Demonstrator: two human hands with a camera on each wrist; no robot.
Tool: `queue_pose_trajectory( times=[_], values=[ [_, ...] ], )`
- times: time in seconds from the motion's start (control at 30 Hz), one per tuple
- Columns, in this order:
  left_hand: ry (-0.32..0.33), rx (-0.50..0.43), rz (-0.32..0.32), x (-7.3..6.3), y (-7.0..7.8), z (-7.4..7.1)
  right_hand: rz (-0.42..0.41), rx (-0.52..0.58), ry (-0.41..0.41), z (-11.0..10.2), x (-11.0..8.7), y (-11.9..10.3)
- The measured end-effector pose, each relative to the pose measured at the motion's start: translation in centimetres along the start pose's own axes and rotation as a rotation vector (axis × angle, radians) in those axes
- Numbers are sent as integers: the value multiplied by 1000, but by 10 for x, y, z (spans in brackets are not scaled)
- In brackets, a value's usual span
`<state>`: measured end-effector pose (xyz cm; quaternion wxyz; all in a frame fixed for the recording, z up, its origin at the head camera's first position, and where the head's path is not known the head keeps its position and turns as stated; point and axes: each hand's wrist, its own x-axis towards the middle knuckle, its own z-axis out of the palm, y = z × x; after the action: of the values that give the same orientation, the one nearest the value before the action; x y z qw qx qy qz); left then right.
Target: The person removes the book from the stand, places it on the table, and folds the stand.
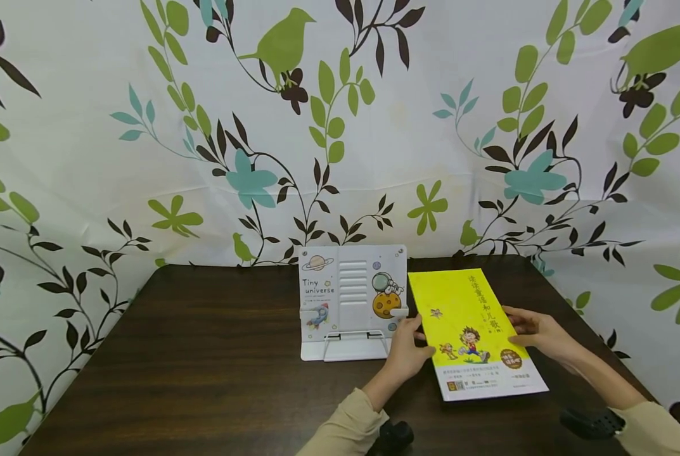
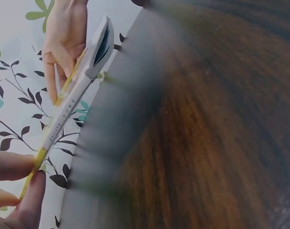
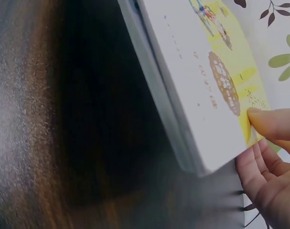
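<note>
Patterned cloth [image 1: 397,120], printed with birds, leaves and flowers, hangs behind the white book stand [image 1: 353,297], which stands on a dark wood-grain table [image 1: 203,354]. "Tiny universe", a rocket and an astronaut decorate the stand's panel, and a wire rest [image 1: 355,334] sits at its foot. Just right of the stand is a yellow book [image 1: 454,310], its illustrated cover facing up. The left hand [image 1: 404,353] pinches the book's edge nearest the stand, thumb and fingers nearly closed around it. The right hand [image 1: 545,335], well right of the stand, pinches the opposite edge, thumb on the cover and fingers behind.
</note>
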<state>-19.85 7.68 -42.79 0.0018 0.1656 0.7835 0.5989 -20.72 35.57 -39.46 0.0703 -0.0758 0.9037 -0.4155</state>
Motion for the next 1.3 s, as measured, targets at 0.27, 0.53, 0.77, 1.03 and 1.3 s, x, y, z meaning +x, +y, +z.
queue_pose_trajectory(
  times=[0.27, 0.53, 0.77, 1.03, 1.3],
  values=[
    [13, 39, -74, 4, -2, 4, 18, -21, -8, 7, 2, 3],
    [30, 95, -124, 6, -7, 10, 92, 22, -21, 10, 7, 10],
    [23, 161, -140, 9, -12, 12, 183, 79, -18, 14, 10, 14],
    [3, 213, -132, 11, -15, 16, 218, 65, -13, 18, 12, 22],
    [44, 252, -125, 9, -15, 22, 281, 70, -7, 17, 16, 25]
  ],
)
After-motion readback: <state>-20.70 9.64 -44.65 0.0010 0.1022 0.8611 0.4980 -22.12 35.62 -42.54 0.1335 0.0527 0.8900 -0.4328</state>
